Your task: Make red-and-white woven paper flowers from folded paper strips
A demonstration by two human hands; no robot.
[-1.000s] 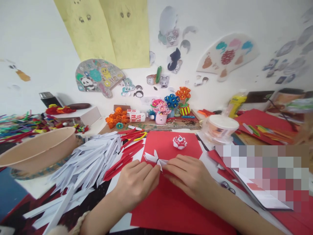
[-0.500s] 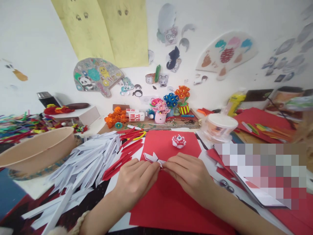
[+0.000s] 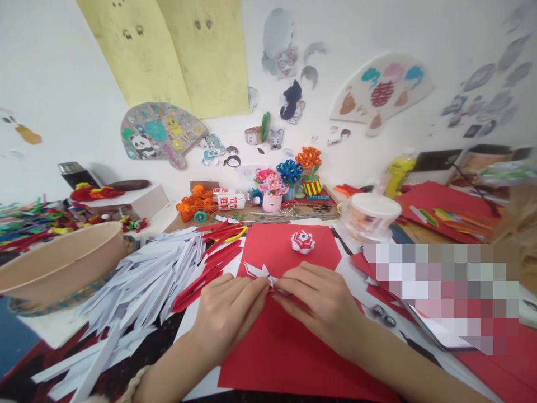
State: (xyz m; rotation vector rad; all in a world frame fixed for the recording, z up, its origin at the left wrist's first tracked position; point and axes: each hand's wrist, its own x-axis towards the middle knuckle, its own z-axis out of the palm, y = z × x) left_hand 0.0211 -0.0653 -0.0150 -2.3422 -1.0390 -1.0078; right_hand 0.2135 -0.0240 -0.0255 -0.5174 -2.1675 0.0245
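Between my fingertips is a small folded white paper piece [image 3: 257, 271], with pointed flaps sticking out to the upper left. My left hand [image 3: 230, 310] pinches it from the left. From the right, my right hand [image 3: 316, 299] closes on it too, fingertips almost meeting those of the left. The fingers hide much of the paper's lower part. Under both hands lies a red paper sheet [image 3: 289, 347]. A small red and white folded paper ball [image 3: 302, 242] sits on that sheet, just beyond my right hand.
Folded white paper strips [image 3: 142, 280] pile up on the left, beside red strips [image 3: 210, 268] and a wide beige bowl [image 3: 62, 254]. At the right are a lidded tub [image 3: 371, 212], scissors [image 3: 384, 316] and a partly blurred-out device [image 3: 444, 336]. Flower pots [image 3: 272, 201] stand at the back.
Both hands keep their pinch on the folded paper piece, with only slight finger movement. The whole view has shifted a little, so most things appear slightly further left.
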